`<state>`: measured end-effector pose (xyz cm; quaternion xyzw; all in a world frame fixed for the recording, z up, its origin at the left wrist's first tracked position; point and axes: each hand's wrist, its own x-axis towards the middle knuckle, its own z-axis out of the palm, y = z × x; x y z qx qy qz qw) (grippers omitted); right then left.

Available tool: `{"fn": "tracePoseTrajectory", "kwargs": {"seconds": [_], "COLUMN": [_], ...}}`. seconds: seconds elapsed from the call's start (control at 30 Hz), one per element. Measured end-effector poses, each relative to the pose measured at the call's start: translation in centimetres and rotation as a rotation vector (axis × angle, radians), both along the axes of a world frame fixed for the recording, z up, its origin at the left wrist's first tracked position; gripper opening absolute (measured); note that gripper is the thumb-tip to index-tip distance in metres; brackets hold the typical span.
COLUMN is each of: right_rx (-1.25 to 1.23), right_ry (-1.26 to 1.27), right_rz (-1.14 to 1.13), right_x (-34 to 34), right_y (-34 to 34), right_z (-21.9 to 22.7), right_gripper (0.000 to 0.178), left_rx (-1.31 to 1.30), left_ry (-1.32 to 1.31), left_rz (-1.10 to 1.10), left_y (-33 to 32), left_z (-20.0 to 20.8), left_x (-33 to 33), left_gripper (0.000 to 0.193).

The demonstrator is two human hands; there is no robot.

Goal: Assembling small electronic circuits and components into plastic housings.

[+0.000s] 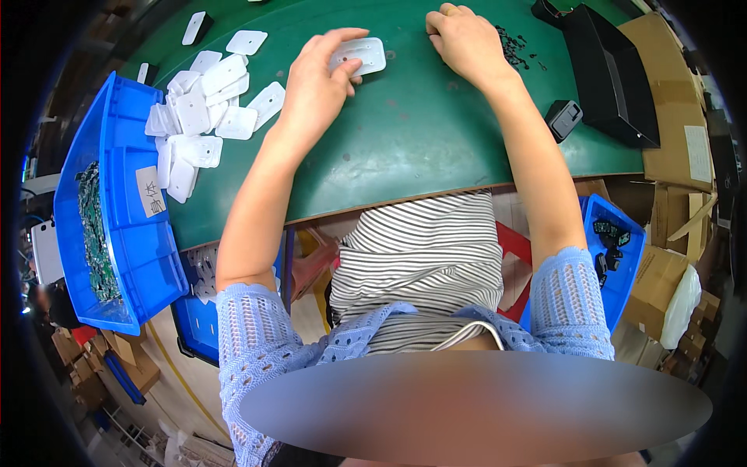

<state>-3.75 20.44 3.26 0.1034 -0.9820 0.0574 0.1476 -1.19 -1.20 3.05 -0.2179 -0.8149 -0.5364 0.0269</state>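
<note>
My left hand (pixel 317 82) holds a white plastic cover (pixel 373 54) between thumb and fingers, a little above the green table. The cover is rectangular with rounded corners, and its hollow side faces up. Farther right, my right hand (pixel 467 43) has its fingers curled together, pointing to the far left; whatever they may hold is hidden. Just right of that hand lies a scatter of small black parts (pixel 512 45). A loose heap of similar white covers (pixel 222 76) spreads to the left of my left forearm.
A blue bin (pixel 144 226) with green circuit boards stands at the table's left edge. On the right are a black open box (pixel 615 86), a dark grey device (pixel 564 121) and cardboard boxes (pixel 677 93). Another blue bin (pixel 622 284) with black parts sits below the right edge.
</note>
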Motion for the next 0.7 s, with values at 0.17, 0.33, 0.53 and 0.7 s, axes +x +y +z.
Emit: {"fn": "tracePoseTrajectory", "kwargs": {"seconds": [0.17,0.33,0.53,0.7], "right_rx": [-0.645,-0.966,-0.685,-0.519], "right_ry": [-0.077,-0.208,-0.156,-0.068], "right_rz": [0.111,0.133,0.397,0.690], "right_x": [0.5,1.5,4.1,12.0], "right_y": [0.4,-0.4,-2.2,-8.0], "right_z": [-0.9,-0.6,1.0,0.2], "right_gripper": [0.016,0.014,0.020,0.041], "left_rx": [0.080,0.119,-0.026,0.112], "left_ry": [-0.224,0.024,0.214,0.064], "left_rz": [0.108,0.116,0.269,0.313], "left_y": [0.2,0.6,-1.2,-0.8], "left_z": [0.2,-1.1,-1.3,-0.4], "left_x": [0.3,0.0,-1.3,-1.7], "left_gripper": [0.019,0.019,0.019,0.012]}}
